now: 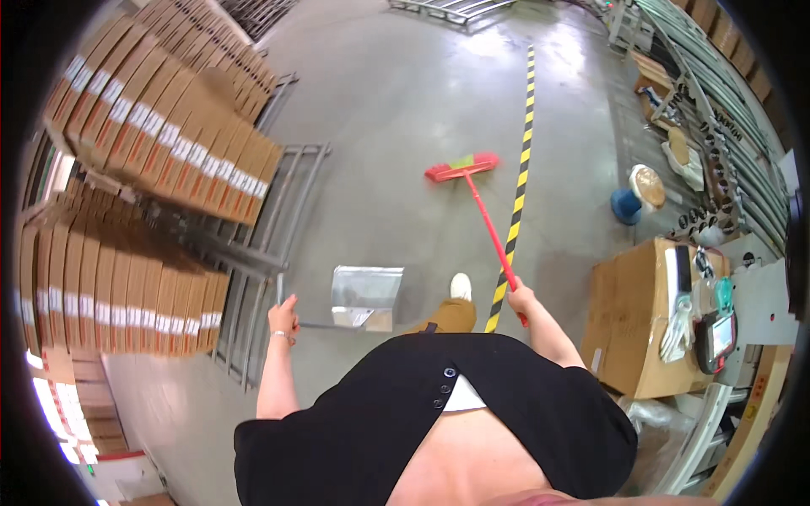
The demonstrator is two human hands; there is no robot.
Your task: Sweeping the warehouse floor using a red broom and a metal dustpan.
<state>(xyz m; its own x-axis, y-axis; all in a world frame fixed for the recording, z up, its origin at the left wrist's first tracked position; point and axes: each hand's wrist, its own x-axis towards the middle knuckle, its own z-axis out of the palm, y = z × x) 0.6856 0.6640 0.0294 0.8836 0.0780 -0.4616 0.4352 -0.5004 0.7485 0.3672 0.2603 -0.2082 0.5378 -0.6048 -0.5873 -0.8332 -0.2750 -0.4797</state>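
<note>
My right hand (521,299) is closed around the red handle of a broom (488,215). Its red and yellow-green head (462,167) rests on the grey floor ahead of me, a little left of the striped tape. On the other side, my left hand (284,316) grips the thin handle of a metal dustpan (367,287). The silvery pan lies low in front of me, left of my white shoe (460,287), with a small pale scrap or patch near its close edge; what that is, I cannot tell.
Stacked flat cartons (160,135) stand on metal racks (295,185) along the left. Black-and-yellow tape (523,160) runs along the floor. At right are a large carton (629,312) with gloves (677,329) on top, a blue-based stool (626,206) and metal tubes (717,93).
</note>
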